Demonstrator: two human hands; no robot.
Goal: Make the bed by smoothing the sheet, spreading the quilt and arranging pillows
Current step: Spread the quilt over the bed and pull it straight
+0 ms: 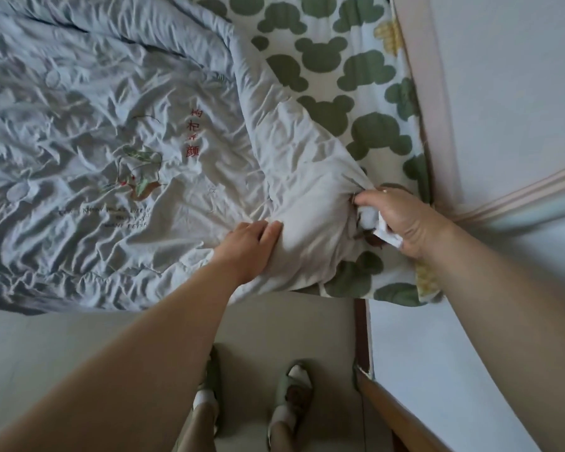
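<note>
Quilt [111, 125], pale blue-grey with an embroidered plant motif [137, 171] and red characters, lies across most of the bed, heavily creased, nowhere near flat. Its right-hand end is rolled back on itself in a thick fold, leaving a broad strip of the green bear-print sheet [356, 70] uncovered along the pink bed rail [428, 93]. Right hand [402, 220] clenches the bunched quilt corner, a white label [385, 233] poking out by the palm. Left hand [248, 246] sits on the near edge of the fold, fingers curled over the roll, thumb hidden; reads as a grasp on the quilt. Person stands on the floor [291, 331] at the bedside, in slippers [291, 386]. Judgement: spreading step is under way, early to middle. The exposed sheet looks fairly smooth, though what lies under the quilt cannot be checked. Left to do: draw the corner out over the bare strip, flatten the creases, square the edges. No pillows in view, so arranging them appears not yet done, or happens out of frame.
</note>
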